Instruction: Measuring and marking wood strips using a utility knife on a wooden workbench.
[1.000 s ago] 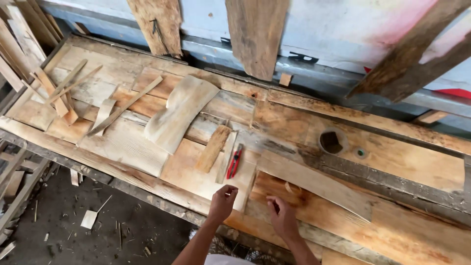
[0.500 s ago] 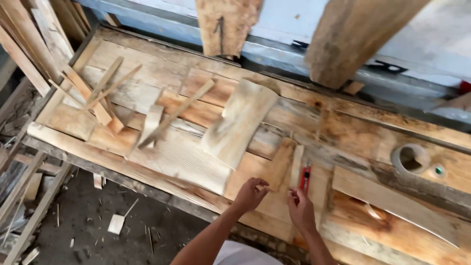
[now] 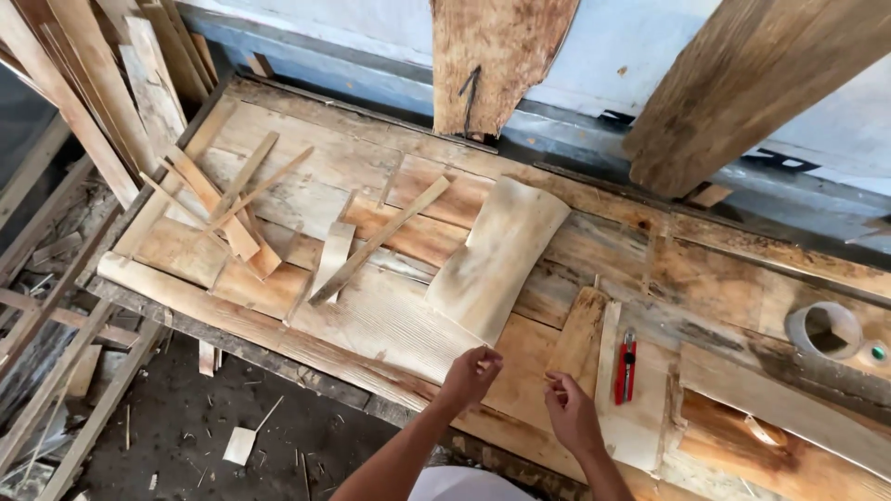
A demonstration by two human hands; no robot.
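Left hand (image 3: 471,374) and right hand (image 3: 569,408) hover over workbench (image 3: 390,325), fingers loosely curled, grasp contents unclear; red utility knife (image 3: 626,366) lies just right of right hand, long axis pointing away; curved veneer sheet (image 3: 497,255) beyond.

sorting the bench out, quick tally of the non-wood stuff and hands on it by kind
Red utility knife: 1
Tape roll: 1
Small green cap: 1
Hands: 2, left hand and right hand
Total: 5
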